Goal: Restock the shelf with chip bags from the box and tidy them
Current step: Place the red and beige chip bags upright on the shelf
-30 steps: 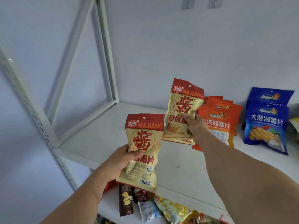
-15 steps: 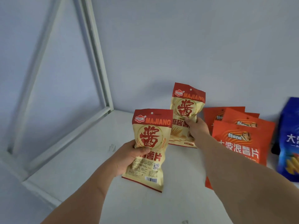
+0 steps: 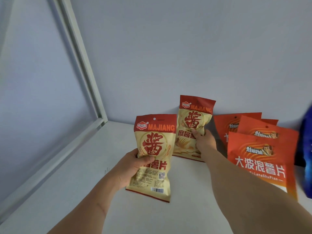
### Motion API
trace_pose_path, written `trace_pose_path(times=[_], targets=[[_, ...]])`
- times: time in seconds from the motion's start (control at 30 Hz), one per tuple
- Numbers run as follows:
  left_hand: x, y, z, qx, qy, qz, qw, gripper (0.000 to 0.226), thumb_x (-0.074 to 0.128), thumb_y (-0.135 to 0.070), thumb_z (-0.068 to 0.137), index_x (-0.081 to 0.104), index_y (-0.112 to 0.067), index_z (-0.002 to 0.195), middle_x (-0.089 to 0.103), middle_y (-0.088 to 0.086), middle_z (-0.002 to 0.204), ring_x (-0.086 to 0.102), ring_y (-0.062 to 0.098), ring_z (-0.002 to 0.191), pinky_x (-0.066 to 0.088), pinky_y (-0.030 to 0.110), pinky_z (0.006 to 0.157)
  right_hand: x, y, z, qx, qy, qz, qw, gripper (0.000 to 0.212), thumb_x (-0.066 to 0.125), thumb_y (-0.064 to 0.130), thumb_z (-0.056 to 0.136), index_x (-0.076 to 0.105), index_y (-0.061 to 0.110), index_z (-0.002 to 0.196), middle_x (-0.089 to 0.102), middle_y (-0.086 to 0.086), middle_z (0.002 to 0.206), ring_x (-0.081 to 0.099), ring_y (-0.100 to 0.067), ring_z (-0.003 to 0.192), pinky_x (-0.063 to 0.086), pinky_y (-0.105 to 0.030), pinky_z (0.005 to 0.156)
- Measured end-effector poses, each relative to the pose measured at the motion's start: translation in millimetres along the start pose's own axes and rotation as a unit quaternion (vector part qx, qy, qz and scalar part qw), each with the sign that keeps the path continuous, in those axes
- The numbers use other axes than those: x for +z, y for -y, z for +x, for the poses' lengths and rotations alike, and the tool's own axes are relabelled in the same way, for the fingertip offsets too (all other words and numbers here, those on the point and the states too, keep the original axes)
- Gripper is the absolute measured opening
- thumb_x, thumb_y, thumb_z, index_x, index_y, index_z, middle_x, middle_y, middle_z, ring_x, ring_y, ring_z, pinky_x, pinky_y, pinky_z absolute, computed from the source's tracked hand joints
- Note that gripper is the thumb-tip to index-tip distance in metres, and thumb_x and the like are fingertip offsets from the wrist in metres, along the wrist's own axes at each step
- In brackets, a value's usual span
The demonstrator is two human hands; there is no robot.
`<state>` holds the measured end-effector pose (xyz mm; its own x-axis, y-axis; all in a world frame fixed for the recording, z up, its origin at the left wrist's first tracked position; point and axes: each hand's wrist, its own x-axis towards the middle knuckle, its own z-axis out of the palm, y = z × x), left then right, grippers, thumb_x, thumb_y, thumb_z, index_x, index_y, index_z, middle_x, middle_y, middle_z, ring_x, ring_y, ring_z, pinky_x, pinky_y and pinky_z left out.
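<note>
Cream-and-red "MAJIANG" chip bags fill both hands at the white shelf [image 3: 70, 166]. A person's right hand [image 3: 203, 141] grips the far bag [image 3: 194, 125] upright near the back wall, just left of three orange bags [image 3: 260, 159] reading "大波浪薯片". Nearer the camera, the left hand [image 3: 133, 168] clasps a second MAJIANG bag [image 3: 153, 156] above the shelf. Placement appears under way; next, seemingly, standing the second bag alongside.

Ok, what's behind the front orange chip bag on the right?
Behind the front orange bag stand two more orange bags, staggered, only their tops showing. Their lower parts are covered, and anything further back cannot be seen.
</note>
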<state>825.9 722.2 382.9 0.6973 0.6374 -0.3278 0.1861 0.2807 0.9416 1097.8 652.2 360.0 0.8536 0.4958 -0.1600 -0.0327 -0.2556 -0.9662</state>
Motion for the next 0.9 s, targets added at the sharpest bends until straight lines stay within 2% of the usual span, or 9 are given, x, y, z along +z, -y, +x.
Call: trace_pose_path(times=[0.1, 0.2, 0.4, 0.5, 0.57, 0.67, 0.73, 0.8, 0.9], targets=[[-0.3, 1.3, 7.4, -0.001, 0.004, 0.004, 1.000, 0.054, 0.087, -0.024, 0.076, 0.066, -0.010, 0.123, 0.076, 0.016, 0.114, 0.073, 0.038, 0.106, 0.049, 0.060, 0.104, 2.9, 3.2, 3.5, 0.004, -0.006, -0.002, 1.000, 0.026, 0.064, 0.038, 0.096, 0.054, 0.017, 0.108, 0.063, 0.000, 0.097, 0.060, -0.022, 0.087, 0.046, -0.033, 0.074], [3.4, 0.1, 10.8, 0.011, 0.015, 0.009, 1.000, 0.060, 0.087, -0.029, 0.071, 0.064, -0.010, 0.124, 0.076, 0.016, 0.114, 0.073, 0.038, 0.105, 0.050, 0.059, 0.103, 4.6, 6.1, 4.3, 0.007, -0.009, -0.014, 1.000, 0.032, 0.065, 0.039, 0.094, 0.058, 0.014, 0.111, 0.068, -0.005, 0.104, 0.064, -0.025, 0.091, 0.050, -0.036, 0.077], [16.4, -7.1, 20.7, 0.011, 0.019, 0.024, 0.999, 0.045, 0.079, -0.021, 0.082, 0.064, -0.009, 0.122, 0.078, 0.015, 0.109, 0.075, 0.036, 0.101, 0.053, 0.058, 0.099, -7.0, 11.6, -11.8, 0.000, -0.016, -0.051, 0.999, 0.034, 0.065, 0.041, 0.093, 0.055, 0.018, 0.116, 0.068, 0.000, 0.099, 0.066, -0.021, 0.088, 0.057, -0.043, 0.084], [25.4, -9.2, 29.9, 0.015, 0.020, 0.037, 0.999, 0.044, 0.080, -0.024, 0.080, 0.066, -0.012, 0.120, 0.079, 0.012, 0.107, 0.076, 0.033, 0.100, 0.054, 0.056, 0.098, -14.4, 14.8, -27.5, -0.011, -0.028, -0.113, 0.993, 0.056, 0.058, 0.044, 0.098, 0.045, 0.015, 0.143, 0.064, -0.005, 0.126, 0.063, -0.023, 0.102, 0.052, -0.037, 0.080], [32.0, -10.0, 38.0, 0.018, 0.021, 0.049, 0.998, 0.043, 0.081, -0.024, 0.080, 0.067, -0.013, 0.119, 0.080, 0.009, 0.104, 0.076, 0.031, 0.098, 0.056, 0.054, 0.097, -19.8, 17.1, -41.7, -0.022, -0.041, -0.164, 0.985, 0.060, 0.050, 0.041, 0.102, 0.035, 0.013, 0.152, 0.055, -0.009, 0.139, 0.058, -0.025, 0.111, 0.047, -0.034, 0.081], [42.6, -10.4, 52.5, 0.030, 0.026, 0.059, 0.997, 0.036, 0.080, -0.020, 0.085, 0.068, -0.013, 0.118, 0.080, 0.007, 0.102, 0.077, 0.028, 0.096, 0.058, 0.051, 0.093, -26.8, 9.0, -74.0, -0.078, -0.064, -0.292, 0.951, 0.041, 0.045, 0.031, 0.103, 0.048, 0.011, 0.139, 0.053, -0.012, 0.136, 0.054, -0.032, 0.120, 0.046, -0.040, 0.093], [51.2, -11.1, 62.0, 0.036, 0.024, 0.052, 0.998, 0.034, 0.080, -0.018, 0.086, 0.069, -0.015, 0.118, 0.080, 0.005, 0.101, 0.077, 0.027, 0.094, 0.060, 0.048, 0.090, -28.4, -3.5, -100.6, -0.121, -0.064, -0.376, 0.916, 0.030, 0.042, 0.027, 0.104, 0.053, 0.011, 0.126, 0.054, -0.011, 0.126, 0.053, -0.032, 0.115, 0.045, -0.041, 0.091], [60.6, -10.4, 71.4, 0.045, 0.021, 0.059, 0.997, 0.031, 0.081, -0.022, 0.086, 0.069, -0.020, 0.115, 0.080, 0.003, 0.101, 0.077, 0.026, 0.095, 0.059, 0.050, 0.092, -28.0, -17.2, -124.5, -0.147, -0.061, -0.417, 0.895, 0.029, 0.039, 0.029, 0.105, 0.054, 0.013, 0.123, 0.056, -0.009, 0.120, 0.053, -0.030, 0.112, 0.045, -0.039, 0.089], [72.5, -8.1, 83.9, 0.071, 0.017, 0.083, 0.994, 0.023, 0.081, -0.026, 0.085, 0.070, -0.026, 0.106, 0.079, 0.000, 0.104, 0.075, 0.025, 0.099, 0.056, 0.051, 0.096, -27.6, -35.3, -148.1, -0.157, -0.043, -0.430, 0.888, 0.034, 0.038, 0.037, 0.105, 0.057, 0.016, 0.123, 0.060, -0.006, 0.119, 0.054, -0.027, 0.112, 0.046, -0.039, 0.090]])
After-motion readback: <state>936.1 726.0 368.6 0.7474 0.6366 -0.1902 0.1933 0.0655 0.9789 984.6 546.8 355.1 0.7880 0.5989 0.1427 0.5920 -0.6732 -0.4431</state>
